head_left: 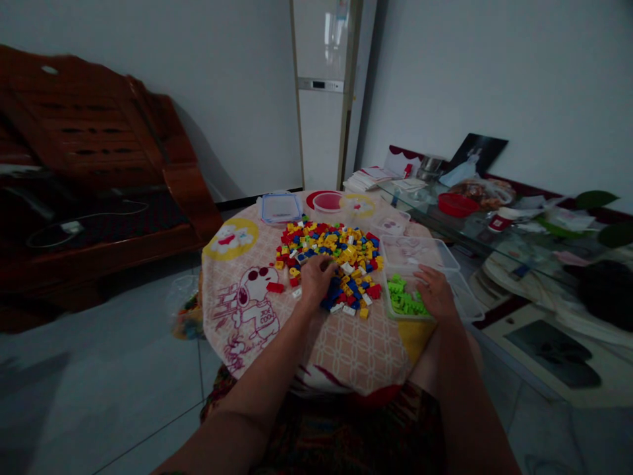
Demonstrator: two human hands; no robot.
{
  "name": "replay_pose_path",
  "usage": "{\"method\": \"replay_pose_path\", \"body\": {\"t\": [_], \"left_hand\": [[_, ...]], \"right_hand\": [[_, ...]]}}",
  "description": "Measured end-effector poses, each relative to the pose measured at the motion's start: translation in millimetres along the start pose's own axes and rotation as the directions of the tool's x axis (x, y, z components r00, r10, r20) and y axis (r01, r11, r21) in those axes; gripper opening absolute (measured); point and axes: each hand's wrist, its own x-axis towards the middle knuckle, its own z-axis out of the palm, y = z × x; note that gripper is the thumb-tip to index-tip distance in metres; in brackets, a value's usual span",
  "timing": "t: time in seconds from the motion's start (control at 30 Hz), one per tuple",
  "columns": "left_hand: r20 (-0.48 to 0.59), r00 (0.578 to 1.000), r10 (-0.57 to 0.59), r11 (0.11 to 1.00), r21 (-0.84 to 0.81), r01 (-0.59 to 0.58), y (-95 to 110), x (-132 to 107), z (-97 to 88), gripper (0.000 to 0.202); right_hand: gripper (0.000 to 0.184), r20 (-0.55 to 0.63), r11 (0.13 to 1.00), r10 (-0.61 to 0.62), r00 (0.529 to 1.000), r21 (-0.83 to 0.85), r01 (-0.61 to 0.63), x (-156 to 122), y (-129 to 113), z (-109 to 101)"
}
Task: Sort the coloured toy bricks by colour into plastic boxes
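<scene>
A heap of small red, yellow, blue and white bricks (pixel 332 256) lies on a round table covered by a cartoon-dog cloth (pixel 247 310). My left hand (pixel 316 278) rests palm down on the near edge of the heap, fingers curled over bricks; what they hold is hidden. My right hand (pixel 434 290) lies on the clear plastic box (pixel 448 305) that holds green bricks (pixel 405 298), fingers stretched over its rim. A single red brick (pixel 275 287) sits apart, left of the heap.
Clear tubs and lids (pixel 281 207), a red-rimmed bowl (pixel 327 200) and more boxes (pixel 418 252) ring the table's far side. A cluttered glass table (pixel 494 231) stands at right, a wooden sofa (pixel 93 171) at left, a white cabinet (pixel 324 92) behind.
</scene>
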Motion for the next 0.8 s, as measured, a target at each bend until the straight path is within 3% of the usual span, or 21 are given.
{"method": "replay_pose_path", "body": {"t": [0.1,0.23,0.37,0.47,0.63,0.73,0.8], "left_hand": [[0.12,0.982,0.143,0.985,-0.114,-0.129,21,-17,26.7,0.009],[0.246,0.934,0.26,0.957,-0.194,-0.216,47,-36,57.1,0.013],[0.317,0.871,0.374,0.914,-0.285,-0.289,60,-40,70.1,0.033],[0.307,0.888,0.341,0.928,-0.26,-0.267,55,-27,58.7,0.043],[0.11,0.993,0.04,0.991,0.121,-0.053,18,6,6.4,0.033],[-0.028,0.995,-0.1,0.941,0.322,0.103,-9,18,-20.5,0.032],[-0.041,0.986,-0.161,0.899,0.405,0.164,-23,21,-29.7,0.03]], "right_hand": [[0.028,0.011,1.0,0.002,1.0,0.008,-0.002,1,-1,-1],[0.031,0.003,1.0,0.007,1.0,0.018,-0.007,1,-1,-1],[0.033,-0.008,0.999,0.013,1.0,0.031,-0.013,1,-2,0],[0.032,-0.015,0.999,0.018,1.0,0.042,-0.018,0,-3,0],[0.03,-0.016,0.997,0.037,0.999,0.062,-0.036,0,-2,1],[0.031,-0.002,0.997,0.046,0.999,0.067,-0.046,0,-1,2],[0.031,0.007,0.997,0.035,0.999,0.067,-0.036,0,0,1]]}}
